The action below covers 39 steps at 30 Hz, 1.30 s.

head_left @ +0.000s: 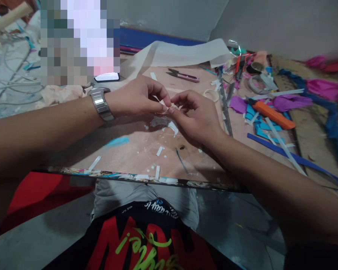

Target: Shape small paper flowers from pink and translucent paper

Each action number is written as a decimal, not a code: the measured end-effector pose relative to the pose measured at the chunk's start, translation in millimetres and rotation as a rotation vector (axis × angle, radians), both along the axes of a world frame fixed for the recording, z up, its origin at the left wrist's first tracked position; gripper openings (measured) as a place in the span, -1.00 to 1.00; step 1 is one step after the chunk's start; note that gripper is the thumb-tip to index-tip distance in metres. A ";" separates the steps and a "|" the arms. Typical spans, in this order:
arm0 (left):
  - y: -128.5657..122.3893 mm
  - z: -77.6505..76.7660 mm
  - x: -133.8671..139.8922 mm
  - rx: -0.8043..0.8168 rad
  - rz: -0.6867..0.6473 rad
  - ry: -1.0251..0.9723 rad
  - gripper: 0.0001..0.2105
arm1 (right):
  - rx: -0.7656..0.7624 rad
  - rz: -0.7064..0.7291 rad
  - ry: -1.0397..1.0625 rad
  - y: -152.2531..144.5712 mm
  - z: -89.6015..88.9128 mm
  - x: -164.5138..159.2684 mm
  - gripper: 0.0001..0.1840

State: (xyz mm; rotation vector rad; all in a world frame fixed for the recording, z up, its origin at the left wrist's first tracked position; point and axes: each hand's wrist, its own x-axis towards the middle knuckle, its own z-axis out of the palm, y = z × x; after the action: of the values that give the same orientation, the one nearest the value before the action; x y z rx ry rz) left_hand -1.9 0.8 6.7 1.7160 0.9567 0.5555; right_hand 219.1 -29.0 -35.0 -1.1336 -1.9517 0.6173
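Note:
My left hand (135, 96), with a silver watch (101, 103) at the wrist, pinches a small pale, crumpled piece of paper or cloth (165, 108) between thumb and fingers. Its far end is gripped by my right hand (201, 118), thumb pressed against the fingers, so both hands meet over the board (135, 150). Fingers cover much of the piece, and its exact kind is unclear. Just below the fingertips lie a greyish smear and a white scrap (173, 128). Thread snips (186, 76) rest beyond my hands, and a narrow tape ring (211, 94) is near my right knuckles.
A white paper sheet (186, 54) curls across the back. On the right are an orange utility knife (274, 114), a clear tape roll (260, 84), purple and blue scraps and a metal ruler-like strip (227, 116). A phone (107, 77) lies at the back left, near a cluttered surface.

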 end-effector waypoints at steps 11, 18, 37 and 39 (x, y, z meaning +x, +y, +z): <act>-1.6 -3.6 2.3 0.042 -0.033 -0.017 -0.78 | 0.077 -0.031 -0.039 -7.8 12.6 -4.6 -0.72; -0.2 -2.4 2.4 -0.119 -0.028 -0.122 -0.72 | 0.172 0.079 -0.080 -5.2 13.0 -0.7 -0.83; 0.6 -3.8 2.2 -0.030 -0.032 -0.086 -0.68 | 0.192 0.060 -0.047 -2.5 9.4 0.9 -0.87; -0.2 -4.0 2.7 0.014 -0.020 -0.069 -0.70 | 0.153 0.039 -0.046 -3.8 10.6 0.5 -0.88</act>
State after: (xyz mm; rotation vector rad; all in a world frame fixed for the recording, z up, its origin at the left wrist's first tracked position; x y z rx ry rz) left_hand 0.8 0.6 2.7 1.7065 0.8875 0.6055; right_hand 219.6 -32.8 -24.4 -1.0247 -2.0274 0.4573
